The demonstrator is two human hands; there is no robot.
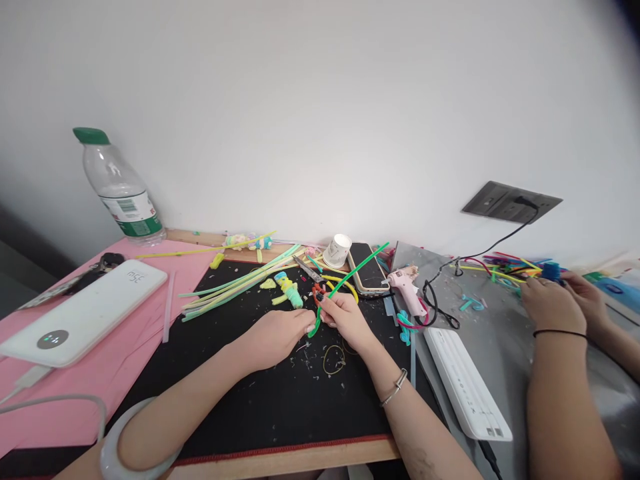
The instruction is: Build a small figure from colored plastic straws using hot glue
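A bright green pipe cleaner [359, 268] slants up and to the right between my hands, its lower end bent. My left hand [283, 335] is closed in a pinch at that lower end. Slightly higher, my right hand [347, 320] grips the same stem between thumb and fingers. Just behind my fingers lie scissors [309, 269], blades pointing away and orange handles partly hidden. Close to my left hand rests a small yellow and mint fuzzy figure [289, 289]. A bundle of pale yellow and green pipe cleaners [235, 291] spreads to its left.
A black mat [240, 407] with scraps lies under my hands. Around it are a power bank [85, 310], bottle [125, 193], paper cup [337, 251], phone [367, 268], pink glue gun [407, 291] with its cord, and another white power bank [467, 383]. Another person's hands [553, 303] work at right.
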